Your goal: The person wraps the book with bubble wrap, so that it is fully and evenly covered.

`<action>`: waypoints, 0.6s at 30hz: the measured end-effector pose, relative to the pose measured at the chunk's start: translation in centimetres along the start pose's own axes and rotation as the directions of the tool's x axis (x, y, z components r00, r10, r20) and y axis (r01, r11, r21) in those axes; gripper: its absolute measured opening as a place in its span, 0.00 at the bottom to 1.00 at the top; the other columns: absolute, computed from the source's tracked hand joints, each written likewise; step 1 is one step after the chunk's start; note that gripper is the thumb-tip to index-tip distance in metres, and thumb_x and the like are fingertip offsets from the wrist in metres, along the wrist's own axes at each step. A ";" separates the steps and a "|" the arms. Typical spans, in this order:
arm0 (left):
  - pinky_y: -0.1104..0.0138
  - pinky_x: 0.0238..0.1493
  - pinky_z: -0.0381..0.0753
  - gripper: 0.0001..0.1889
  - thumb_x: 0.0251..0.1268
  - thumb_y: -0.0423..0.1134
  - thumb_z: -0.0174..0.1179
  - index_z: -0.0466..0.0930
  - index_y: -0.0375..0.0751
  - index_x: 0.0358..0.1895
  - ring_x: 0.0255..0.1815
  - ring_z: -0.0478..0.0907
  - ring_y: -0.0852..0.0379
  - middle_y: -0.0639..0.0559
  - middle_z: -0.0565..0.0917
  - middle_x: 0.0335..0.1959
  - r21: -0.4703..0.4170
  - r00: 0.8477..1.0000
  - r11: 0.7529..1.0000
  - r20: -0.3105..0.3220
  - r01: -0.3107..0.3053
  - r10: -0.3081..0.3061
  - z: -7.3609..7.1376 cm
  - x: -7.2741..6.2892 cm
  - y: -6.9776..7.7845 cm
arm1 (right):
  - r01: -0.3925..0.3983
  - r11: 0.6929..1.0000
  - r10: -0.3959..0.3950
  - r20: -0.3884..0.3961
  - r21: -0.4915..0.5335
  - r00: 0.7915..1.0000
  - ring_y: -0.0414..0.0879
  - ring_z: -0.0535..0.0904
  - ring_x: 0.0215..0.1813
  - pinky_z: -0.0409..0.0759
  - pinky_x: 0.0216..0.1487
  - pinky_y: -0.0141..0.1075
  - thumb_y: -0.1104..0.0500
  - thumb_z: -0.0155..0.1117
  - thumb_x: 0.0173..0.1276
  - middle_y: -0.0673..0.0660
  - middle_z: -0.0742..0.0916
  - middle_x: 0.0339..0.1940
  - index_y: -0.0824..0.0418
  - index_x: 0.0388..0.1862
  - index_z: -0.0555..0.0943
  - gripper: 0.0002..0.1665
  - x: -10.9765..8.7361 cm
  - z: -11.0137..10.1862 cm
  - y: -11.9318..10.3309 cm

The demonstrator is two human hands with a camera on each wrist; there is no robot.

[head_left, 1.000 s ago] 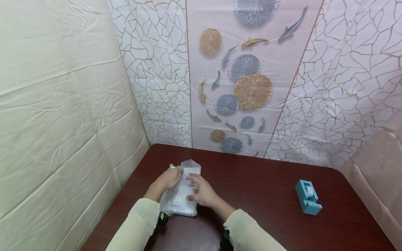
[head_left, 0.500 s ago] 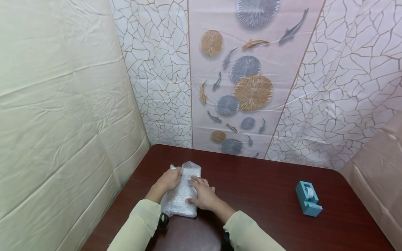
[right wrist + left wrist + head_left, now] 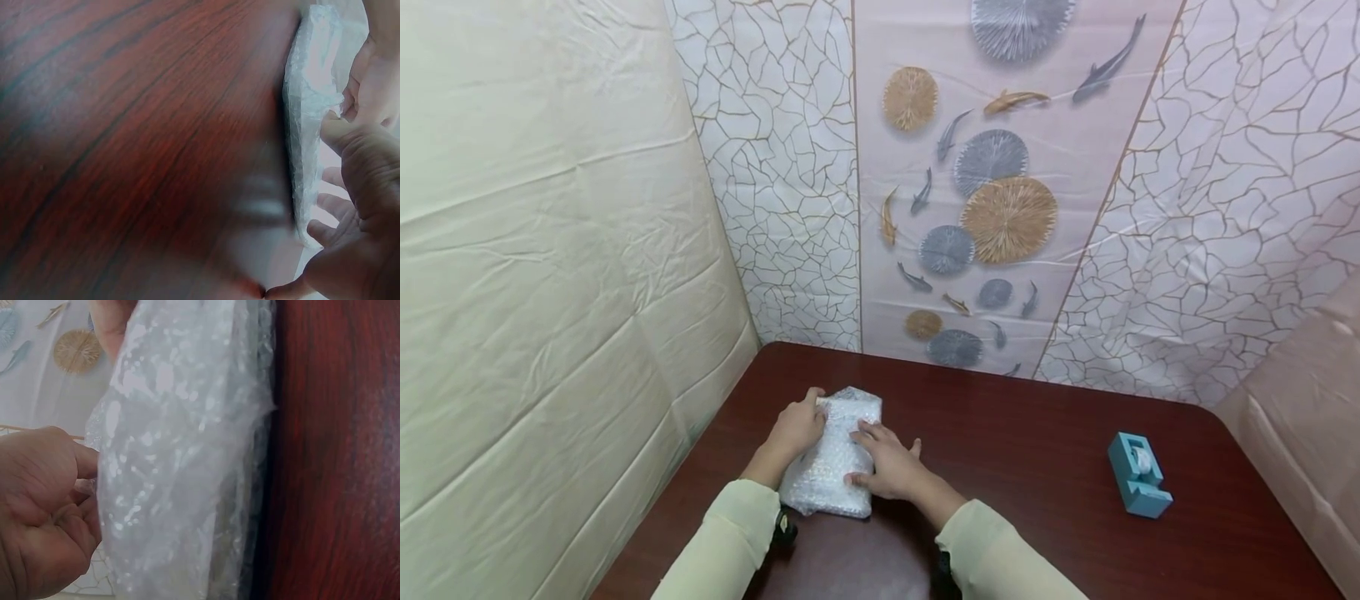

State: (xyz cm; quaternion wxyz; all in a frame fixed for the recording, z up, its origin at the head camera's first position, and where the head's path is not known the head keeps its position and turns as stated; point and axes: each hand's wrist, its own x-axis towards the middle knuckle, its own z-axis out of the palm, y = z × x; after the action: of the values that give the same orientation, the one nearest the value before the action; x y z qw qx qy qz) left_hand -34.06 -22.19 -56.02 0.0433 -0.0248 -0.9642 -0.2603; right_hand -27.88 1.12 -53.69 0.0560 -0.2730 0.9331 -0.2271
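A flat package in clear bubble wrap (image 3: 837,467) lies on the table, longer from front to back than across. At its far left edge my left hand (image 3: 796,429) pinches the wrap with curled fingers; in the left wrist view that hand (image 3: 47,509) is beside the bulging wrap (image 3: 169,444). My right hand (image 3: 891,462) rests on the package's right side, fingers spread. From the right wrist view, the right thumb and several fingers (image 3: 337,134) touch the wrapped package (image 3: 303,144). What the wrap encloses is unclear.
A blue tape dispenser (image 3: 1138,475) with a roll of clear tape stands on the right part of the dark red wooden table (image 3: 1000,467). Cream padded fabric (image 3: 572,292) borders the left side, and a patterned cloth (image 3: 955,208) hangs behind.
My left hand has shifted slightly left along the wrap's far edge, its index finger now extended. The right hand has slid a little right and spread its fingers over the package's edge.
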 end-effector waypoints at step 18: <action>0.45 0.50 0.92 0.27 0.84 0.36 0.60 0.75 0.48 0.81 0.41 0.90 0.36 0.32 0.92 0.53 0.081 0.997 0.995 -0.060 0.057 -0.052 -1.4 -1.7 3.0 | 0.007 1.000 -0.007 0.033 -0.020 0.999 0.61 0.61 0.91 0.50 0.71 0.94 0.38 0.76 0.74 0.58 0.67 0.91 0.52 0.84 0.74 0.45 -0.1 -0.3 0.0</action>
State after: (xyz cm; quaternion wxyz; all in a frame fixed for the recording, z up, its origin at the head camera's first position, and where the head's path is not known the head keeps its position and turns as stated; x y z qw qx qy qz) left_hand -32.02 -20.40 -53.46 0.0651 0.0108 -0.9728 -0.2219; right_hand -27.85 1.33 -53.45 0.0680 -0.2806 0.9334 -0.2131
